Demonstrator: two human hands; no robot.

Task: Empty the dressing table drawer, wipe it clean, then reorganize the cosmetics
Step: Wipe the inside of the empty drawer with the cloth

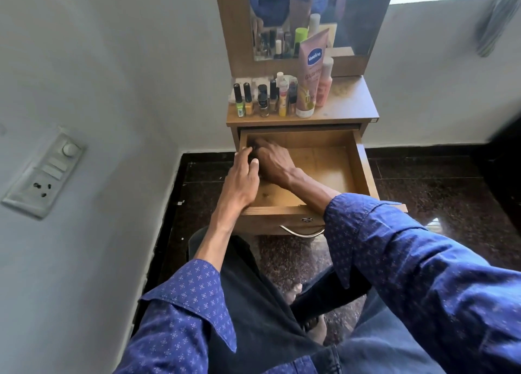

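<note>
The wooden drawer (pixel 363 170) of the dressing table is pulled out, and its visible floor is bare wood. My left hand (pixel 242 179) rests over the drawer's left side, fingers curled near the back left corner. My right hand (pixel 272 161) reaches across into that same corner, fingers bent around something small and dark that both hands mostly hide. On the tabletop (pixel 349 103) stand several nail polish bottles (pixel 263 100), a pink Vaseline tube (pixel 310 75) and a peach bottle (pixel 324 83).
A mirror (pixel 318 13) rises behind the cosmetics. The drawer front has a metal handle (pixel 301 232) and a lock. A wall with a switch panel (pixel 45 173) is close on the left. Dark tiled floor (pixel 437 193) surrounds the table; my knees sit under the drawer.
</note>
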